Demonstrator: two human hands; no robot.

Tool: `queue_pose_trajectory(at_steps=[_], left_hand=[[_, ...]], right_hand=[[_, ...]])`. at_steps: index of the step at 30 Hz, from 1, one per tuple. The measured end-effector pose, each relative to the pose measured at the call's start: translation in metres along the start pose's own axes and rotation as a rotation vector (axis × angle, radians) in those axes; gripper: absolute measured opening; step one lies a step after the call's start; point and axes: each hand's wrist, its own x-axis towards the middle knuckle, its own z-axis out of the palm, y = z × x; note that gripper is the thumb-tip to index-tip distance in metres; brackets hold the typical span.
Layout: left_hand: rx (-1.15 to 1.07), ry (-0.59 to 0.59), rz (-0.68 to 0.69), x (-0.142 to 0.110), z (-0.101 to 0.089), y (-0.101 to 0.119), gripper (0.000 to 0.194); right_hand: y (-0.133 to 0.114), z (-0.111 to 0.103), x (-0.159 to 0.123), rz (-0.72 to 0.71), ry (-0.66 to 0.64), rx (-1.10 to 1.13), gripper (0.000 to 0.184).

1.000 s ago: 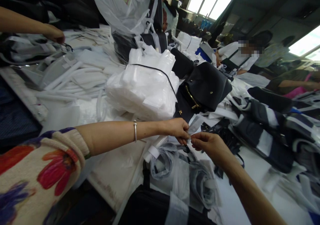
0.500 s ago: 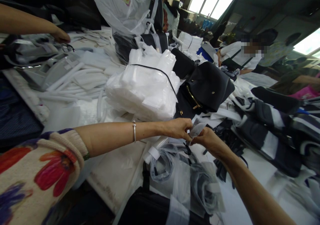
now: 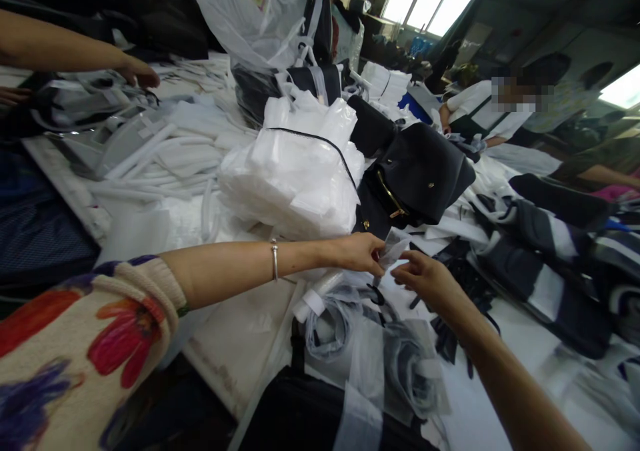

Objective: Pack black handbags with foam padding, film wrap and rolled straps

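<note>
My left hand (image 3: 361, 251) reaches to the middle of the view and pinches a small piece of thin, translucent plastic wrap (image 3: 394, 245). Just right of it is my right hand (image 3: 427, 276), its thumb and fingers a little apart and nothing visible in them. Below both hands lies a black bag (image 3: 300, 411), with a strip of translucent wrap (image 3: 361, 377) across it. Coiled straps covered in clear plastic (image 3: 327, 327) rest on its upper part, beside a second wrapped coil (image 3: 415, 367).
A bundle of white plastic bags (image 3: 300, 164) tied with black cord stands ahead, beside a black backpack (image 3: 423, 171). White foam strips (image 3: 160, 151) cover the left side. Black and grey straps (image 3: 535, 271) lie right. Another person's hand (image 3: 139, 72) is at upper left; a co-worker (image 3: 487, 114) is across the table.
My right hand has come away from the plastic wrap and its fingers have parted. My left hand still pinches the wrap. The other person's hand at upper left has shifted right.
</note>
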Motion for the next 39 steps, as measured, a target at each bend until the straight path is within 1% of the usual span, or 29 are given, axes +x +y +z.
queue_pose_trajectory(at_steps=[2, 4, 7, 8, 10, 13, 16, 19, 22, 25, 27, 29, 30, 31, 33, 34, 35, 36, 39], left_hand=[[-0.024, -0.004, -0.146, 0.000, -0.002, 0.005, 0.014], [-0.095, -0.042, -0.269, 0.001, -0.001, 0.010, 0.012], [-0.154, -0.067, -0.365, 0.002, 0.003, 0.017, 0.010], [-0.165, -0.068, -0.390, 0.002, 0.004, 0.019, 0.009], [-0.189, -0.068, -0.442, 0.002, 0.006, 0.021, 0.010], [-0.242, -0.056, -0.514, 0.001, 0.008, 0.021, 0.010], [-0.297, -0.038, -0.581, 0.003, 0.009, 0.018, 0.012], [-0.315, -0.013, -0.615, 0.007, 0.009, 0.015, 0.012], [-0.314, 0.020, -0.606, 0.008, 0.009, 0.014, 0.010], [-0.326, 0.041, -0.590, 0.006, 0.008, 0.015, 0.012], [-0.333, 0.039, -0.579, 0.003, 0.008, 0.017, 0.014], [-0.334, 0.020, -0.553, 0.000, 0.008, 0.019, 0.015], [-0.330, 0.006, -0.531, -0.001, 0.008, 0.019, 0.016], [-0.323, -0.006, -0.502, -0.002, 0.008, 0.019, 0.017], [-0.295, -0.017, -0.430, -0.004, 0.006, 0.019, 0.016], [-0.276, -0.016, -0.393, -0.004, 0.005, 0.019, 0.015], [-0.257, -0.013, -0.357, -0.005, 0.003, 0.018, 0.014], [-0.239, -0.014, -0.326, -0.006, 0.002, 0.018, 0.013], [-0.212, -0.031, -0.268, -0.008, -0.001, 0.019, 0.010]], right_hand=[[-0.002, -0.009, -0.018, -0.072, 0.126, -0.148, 0.030], [-0.007, -0.008, -0.039, -0.207, 0.177, -0.256, 0.025], [-0.016, 0.009, -0.059, -0.464, 0.220, -0.403, 0.020], [-0.019, 0.016, -0.062, -0.524, 0.246, -0.461, 0.019], [-0.022, 0.029, -0.061, -0.576, 0.304, -0.567, 0.020], [-0.023, 0.042, -0.052, -0.561, 0.379, -0.653, 0.023], [-0.021, 0.048, -0.043, -0.529, 0.403, -0.675, 0.025], [-0.020, 0.051, -0.037, -0.504, 0.412, -0.662, 0.024], [-0.022, 0.052, -0.037, -0.456, 0.415, -0.614, 0.022], [-0.028, 0.052, -0.042, -0.431, 0.414, -0.600, 0.020], [-0.031, 0.051, -0.045, -0.403, 0.420, -0.603, 0.019], [-0.032, 0.048, -0.045, -0.332, 0.425, -0.511, 0.018], [-0.031, 0.046, -0.043, -0.263, 0.398, -0.378, 0.018], [-0.030, 0.043, -0.041, -0.178, 0.341, -0.197, 0.020], [-0.025, 0.035, -0.035, -0.009, 0.169, 0.177, 0.026], [-0.022, 0.030, -0.031, 0.055, 0.075, 0.316, 0.030], [-0.020, 0.025, -0.027, 0.096, -0.008, 0.406, 0.035], [-0.018, 0.021, -0.023, 0.119, -0.072, 0.451, 0.039], [-0.014, 0.010, -0.014, 0.163, -0.194, 0.512, 0.047]])
